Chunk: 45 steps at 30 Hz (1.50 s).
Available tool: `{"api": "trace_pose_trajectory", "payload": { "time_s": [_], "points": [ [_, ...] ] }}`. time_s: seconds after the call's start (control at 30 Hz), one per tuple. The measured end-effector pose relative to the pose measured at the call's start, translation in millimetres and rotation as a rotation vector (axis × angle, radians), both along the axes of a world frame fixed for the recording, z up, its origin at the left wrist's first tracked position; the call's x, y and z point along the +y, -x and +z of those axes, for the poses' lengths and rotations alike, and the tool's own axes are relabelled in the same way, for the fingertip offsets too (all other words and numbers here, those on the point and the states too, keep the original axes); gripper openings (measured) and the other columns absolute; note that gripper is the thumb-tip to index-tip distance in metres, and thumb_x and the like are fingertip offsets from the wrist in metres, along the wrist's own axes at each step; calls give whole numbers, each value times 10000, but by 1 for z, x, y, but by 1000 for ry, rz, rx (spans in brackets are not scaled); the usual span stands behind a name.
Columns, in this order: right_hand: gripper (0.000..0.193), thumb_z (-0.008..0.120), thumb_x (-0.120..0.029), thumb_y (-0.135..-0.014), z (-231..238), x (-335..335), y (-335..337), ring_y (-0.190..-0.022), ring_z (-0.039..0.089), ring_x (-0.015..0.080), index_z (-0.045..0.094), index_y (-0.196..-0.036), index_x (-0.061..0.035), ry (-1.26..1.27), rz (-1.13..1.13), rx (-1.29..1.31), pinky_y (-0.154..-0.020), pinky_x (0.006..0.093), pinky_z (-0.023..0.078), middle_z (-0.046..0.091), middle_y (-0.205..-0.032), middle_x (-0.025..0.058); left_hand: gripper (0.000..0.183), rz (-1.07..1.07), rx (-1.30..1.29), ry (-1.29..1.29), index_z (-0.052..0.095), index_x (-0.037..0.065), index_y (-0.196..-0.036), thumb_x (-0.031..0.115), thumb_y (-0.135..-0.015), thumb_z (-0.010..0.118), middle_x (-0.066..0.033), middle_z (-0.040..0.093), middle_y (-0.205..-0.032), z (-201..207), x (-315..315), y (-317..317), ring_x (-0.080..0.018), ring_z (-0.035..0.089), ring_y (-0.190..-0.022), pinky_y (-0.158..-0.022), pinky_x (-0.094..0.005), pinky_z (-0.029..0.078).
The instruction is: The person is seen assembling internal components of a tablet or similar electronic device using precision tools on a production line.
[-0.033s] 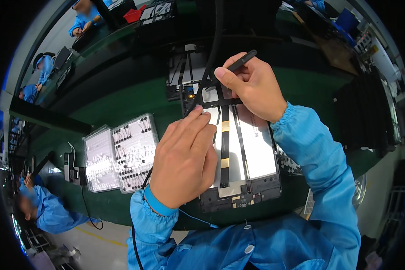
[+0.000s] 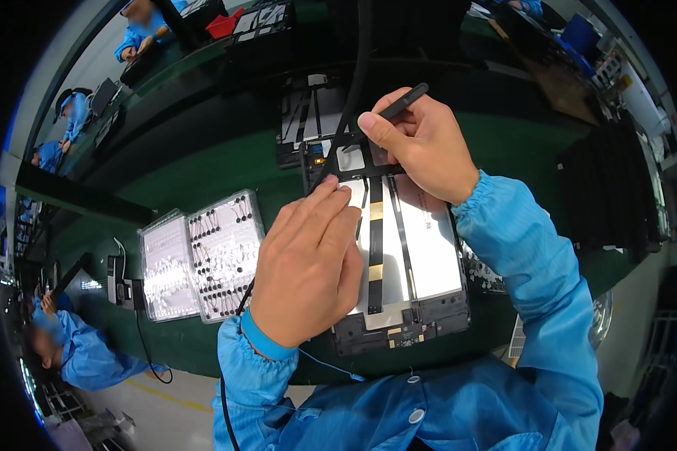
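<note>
An opened tablet [image 2: 433, 259] lies in front of me, its silver battery cells, dark flat cables and circuit board bare. My right hand [image 2: 427, 143] is closed in a pinch around black tweezers [image 2: 406, 101]. Their tips point down-left at the tablet's far end, near a pale square part [image 2: 350, 158]. My left hand [image 2: 308, 267] rests over the tablet's left side with its fingers stretched out, fingertips near a black cable [image 2: 347, 124] that crosses the far left corner. The hand hides much of that side. A blue band [image 2: 265, 338] circles my left wrist.
Left of the tablet, a clear plastic tray [image 2: 229, 252] holds rows of small black parts with wires. Another opened device [image 2: 316, 116] lies beyond. A dark stack [image 2: 605, 192] stands at the right. Co-workers in blue [image 2: 101, 349] sit at the left and far side.
</note>
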State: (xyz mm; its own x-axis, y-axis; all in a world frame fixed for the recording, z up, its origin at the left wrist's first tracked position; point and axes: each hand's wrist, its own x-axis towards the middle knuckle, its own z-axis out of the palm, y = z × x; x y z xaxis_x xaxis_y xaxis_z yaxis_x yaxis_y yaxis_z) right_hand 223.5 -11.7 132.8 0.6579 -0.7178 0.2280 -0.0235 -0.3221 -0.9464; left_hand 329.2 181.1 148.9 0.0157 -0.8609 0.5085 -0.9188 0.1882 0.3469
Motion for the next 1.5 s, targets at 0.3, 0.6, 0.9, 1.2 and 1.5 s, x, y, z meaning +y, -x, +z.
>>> {"api": "trace_pose_trajectory", "payload": {
  "time_s": [0.3,0.6,0.9,1.2,1.5],
  "points": [
    [204,705,-166,-964,-2,-3,-4,-646,578,73,588,-1022,-10,-50,53,-8,-583,243,494,622,-787,39,264,47,-38,-16,665,-29,-1110,12,-855,613,-229,669,-1212,1,-7,-6,-414,618,-1202,-960,-481,498],
    [183,722,-137,-943,0,0,0,-668,585,67,620,-1018,-4,64,36,7,-595,240,488,638,-807,41,345,96,-221,-68,627,-52,-1168,160,-896,617,-239,648,-1215,-1,-28,1,-457,551,-1185,-985,-505,437],
    [246,799,-178,-885,41,-8,84,-749,601,58,685,-1049,-33,234,-35,-340,-646,228,502,676,-850,17,417,135,-196,-57,597,-5,-1256,238,-918,618,-211,653,-1196,-5,-37,7,-468,517,-1206,-1017,-512,399],
    [237,740,-201,-939,-62,-46,350,-752,609,95,664,-1056,-9,-13,-590,-1,-685,237,502,663,-888,29,525,-196,1,-148,588,-42,-1315,40,-800,648,-272,562,-1385,42,0,115,-440,567,-1253,-1051,-500,430],
    [209,735,-158,-936,-138,-87,356,-678,566,61,635,-1037,-5,-204,-478,-59,-602,208,464,641,-822,17,312,-401,-8,-139,626,-34,-1167,106,-889,645,-271,575,-1318,-97,-114,281,-392,524,-1287,-1106,-490,364]
  ]
}}
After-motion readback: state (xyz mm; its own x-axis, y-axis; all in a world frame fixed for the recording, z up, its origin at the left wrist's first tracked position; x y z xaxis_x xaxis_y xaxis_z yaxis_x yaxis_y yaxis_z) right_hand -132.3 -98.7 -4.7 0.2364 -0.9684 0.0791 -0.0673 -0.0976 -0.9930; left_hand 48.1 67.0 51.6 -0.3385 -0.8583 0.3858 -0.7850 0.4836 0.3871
